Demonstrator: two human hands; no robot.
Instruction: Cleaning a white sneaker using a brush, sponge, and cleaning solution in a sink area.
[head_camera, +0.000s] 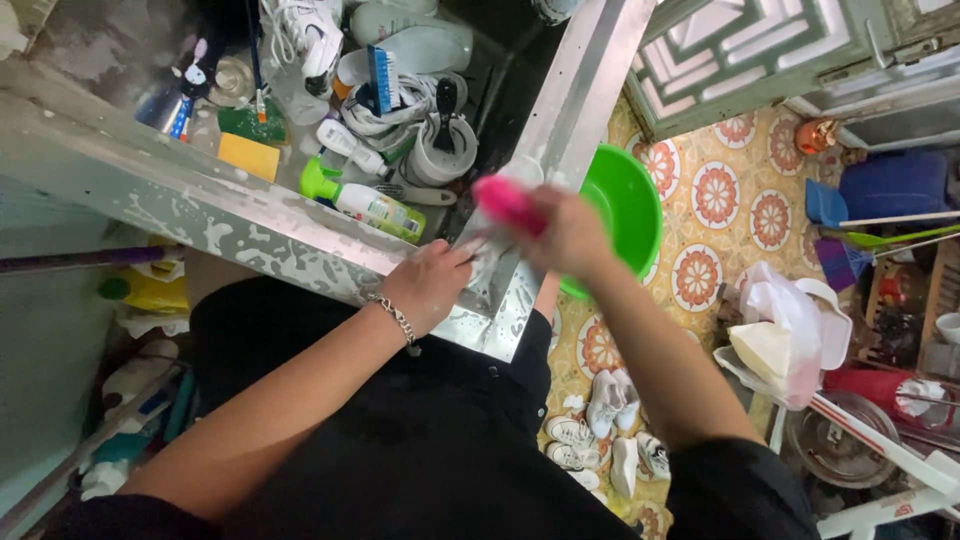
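The sink (300, 235) rim runs across in front of the person, its corner under both hands. In the basin lie a spray bottle (365, 203), sponge (249, 156), brush (380, 80) and cup (440, 150). Right of the corner, a basin (625, 205) sits on the floor (715, 195); small shoes (605, 430) lie nearer, below.
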